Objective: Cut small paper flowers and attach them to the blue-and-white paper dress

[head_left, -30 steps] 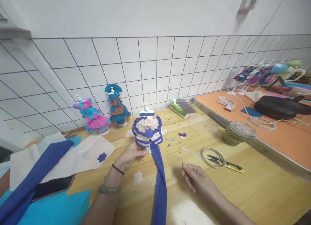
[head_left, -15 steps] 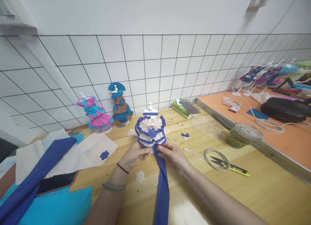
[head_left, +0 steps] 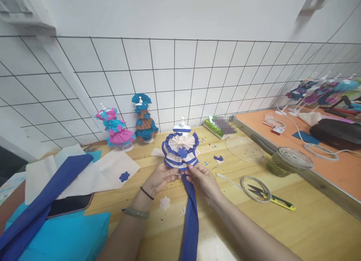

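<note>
Head view, two hands (head_left: 164,177) (head_left: 205,181), one striped dress (head_left: 181,152)

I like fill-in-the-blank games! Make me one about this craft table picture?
1. The left hand and right hand are at the ____ edge of the blue-and-white ruffled paper dress.
2. The flat paper flower on the cream paper sheet is coloured ____.
3. The pink-and-turquoise ruffled paper dress stands to the ____ of the brown-and-teal tiered paper dress.

Missing words: lower; blue; left.
</note>
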{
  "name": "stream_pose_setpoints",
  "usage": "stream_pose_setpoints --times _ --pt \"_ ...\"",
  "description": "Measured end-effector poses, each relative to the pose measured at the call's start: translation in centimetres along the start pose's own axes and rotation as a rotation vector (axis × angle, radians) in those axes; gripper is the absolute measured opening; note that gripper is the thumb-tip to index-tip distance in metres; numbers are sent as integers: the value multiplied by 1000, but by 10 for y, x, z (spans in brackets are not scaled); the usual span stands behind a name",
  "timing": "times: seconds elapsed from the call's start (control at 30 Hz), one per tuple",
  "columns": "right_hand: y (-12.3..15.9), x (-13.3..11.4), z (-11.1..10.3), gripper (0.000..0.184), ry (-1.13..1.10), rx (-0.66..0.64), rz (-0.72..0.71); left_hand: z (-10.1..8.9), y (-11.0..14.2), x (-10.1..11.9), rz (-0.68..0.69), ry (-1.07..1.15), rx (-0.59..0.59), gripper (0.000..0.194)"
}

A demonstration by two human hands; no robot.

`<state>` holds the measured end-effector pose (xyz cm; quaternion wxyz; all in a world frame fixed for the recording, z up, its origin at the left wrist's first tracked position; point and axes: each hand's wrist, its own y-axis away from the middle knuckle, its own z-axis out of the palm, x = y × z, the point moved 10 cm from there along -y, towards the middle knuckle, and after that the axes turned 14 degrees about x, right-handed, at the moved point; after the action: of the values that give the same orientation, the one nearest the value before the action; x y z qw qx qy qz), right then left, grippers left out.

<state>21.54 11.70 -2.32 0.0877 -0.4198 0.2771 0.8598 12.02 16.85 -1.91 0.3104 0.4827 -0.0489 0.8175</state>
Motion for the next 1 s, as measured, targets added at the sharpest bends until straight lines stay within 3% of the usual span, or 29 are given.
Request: stream_pose_setpoints --times 0.47,1.0 --pt "3 6 6 18 -174 -36 145 -11 -5 -6 -46 -9 57 20" --pt "5 16 7 16 -228 -124 223 -18 -6 0 -18 125 20 20"
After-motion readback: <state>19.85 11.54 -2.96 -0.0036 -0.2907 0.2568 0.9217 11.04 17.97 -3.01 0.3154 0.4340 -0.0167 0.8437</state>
